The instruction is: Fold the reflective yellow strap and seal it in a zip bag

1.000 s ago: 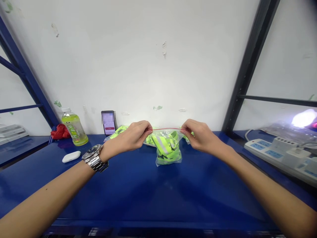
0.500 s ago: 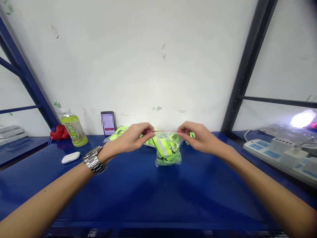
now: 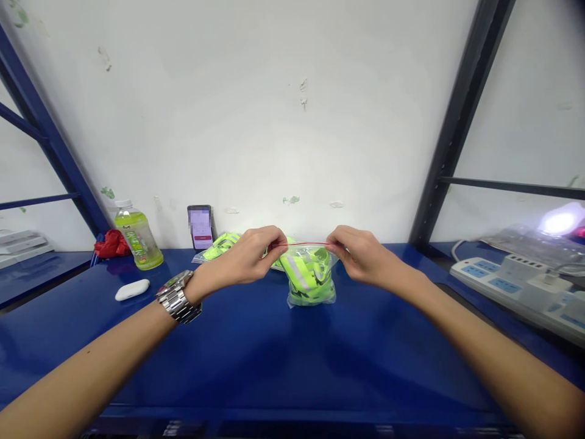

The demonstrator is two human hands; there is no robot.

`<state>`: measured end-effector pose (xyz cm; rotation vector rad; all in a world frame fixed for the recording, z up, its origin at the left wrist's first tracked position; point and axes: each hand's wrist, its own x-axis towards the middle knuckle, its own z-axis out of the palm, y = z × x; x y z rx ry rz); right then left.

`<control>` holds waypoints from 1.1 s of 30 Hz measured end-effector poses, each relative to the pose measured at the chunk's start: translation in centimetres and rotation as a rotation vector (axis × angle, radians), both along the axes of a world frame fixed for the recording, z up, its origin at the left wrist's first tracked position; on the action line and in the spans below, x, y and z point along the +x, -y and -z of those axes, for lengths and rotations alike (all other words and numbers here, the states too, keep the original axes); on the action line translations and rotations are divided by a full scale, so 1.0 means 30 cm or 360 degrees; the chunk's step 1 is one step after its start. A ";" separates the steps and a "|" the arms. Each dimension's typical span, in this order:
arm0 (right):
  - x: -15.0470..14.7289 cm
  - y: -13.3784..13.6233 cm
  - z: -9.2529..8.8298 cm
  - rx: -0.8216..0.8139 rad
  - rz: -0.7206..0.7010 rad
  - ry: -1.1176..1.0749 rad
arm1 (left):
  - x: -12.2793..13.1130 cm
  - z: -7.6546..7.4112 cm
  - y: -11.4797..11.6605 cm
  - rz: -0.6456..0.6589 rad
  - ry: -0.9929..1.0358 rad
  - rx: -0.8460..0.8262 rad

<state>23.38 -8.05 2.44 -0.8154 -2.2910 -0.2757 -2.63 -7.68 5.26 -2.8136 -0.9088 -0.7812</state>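
Note:
A clear zip bag [image 3: 311, 280] with a red strip along its top edge holds folded neon-yellow fabric with a grey band. It stands upright on the blue table [image 3: 292, 366]. My left hand [image 3: 256, 253] pinches the left end of the red strip between thumb and fingers. At the strip's right end, my right hand [image 3: 359, 253] pinches in the same way. The strip is stretched between both hands. Behind my left hand lies another bag with neon-yellow fabric [image 3: 222, 245], partly hidden.
On the left are a drink bottle [image 3: 139, 238], a white case [image 3: 132, 289], a red cloth item [image 3: 112, 244] and a phone [image 3: 200, 227] leaning on the wall. A white power strip [image 3: 516, 286] lies at the right, near a dark post [image 3: 457, 122].
The view has shifted very slightly. Both hands keep their pinch on the bag's top edge, and my right hand's fingers have curled a little more.

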 end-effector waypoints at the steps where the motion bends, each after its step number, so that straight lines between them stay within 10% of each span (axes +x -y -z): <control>1: -0.002 -0.001 0.002 0.0034 -0.0004 0.0014 | -0.002 0.001 0.001 -0.0006 -0.0005 0.0015; 33: -0.032 0.020 -0.039 -0.0145 -0.0170 -0.0066 | 0.032 -0.006 0.022 0.0013 -0.0079 -0.0012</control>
